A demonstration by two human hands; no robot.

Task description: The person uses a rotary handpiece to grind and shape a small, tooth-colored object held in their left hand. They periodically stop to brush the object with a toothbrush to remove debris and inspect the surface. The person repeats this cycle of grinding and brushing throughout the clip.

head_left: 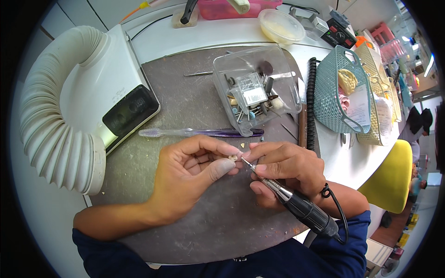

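Observation:
Between the thumb and fingertips of my left hand (183, 173) is a small cream-coloured tooth-shaped piece (232, 158), perhaps a dental crown. My right hand (296, 162) grips a black and silver rotary handpiece (303, 211) like a pen. Its thin bur tip (247, 162) points at the piece, very close to it; whether they touch I cannot tell. Both hands meet above the dark, scratched work board (185, 241). Just beyond them lies a toothbrush (199, 133) with a clear and purple handle. A tiny cream fragment (243, 145) rests on the board near my fingertips.
Behind my hands, a clear plastic box (224, 99) holds several burs and polishing tips. A white ribbed hose (41, 134) and white unit (125, 60) flank the left. Rightward are a wooden-handled knife (303, 127), a coiled black cord (311, 102), and a blue-green basket (331, 92).

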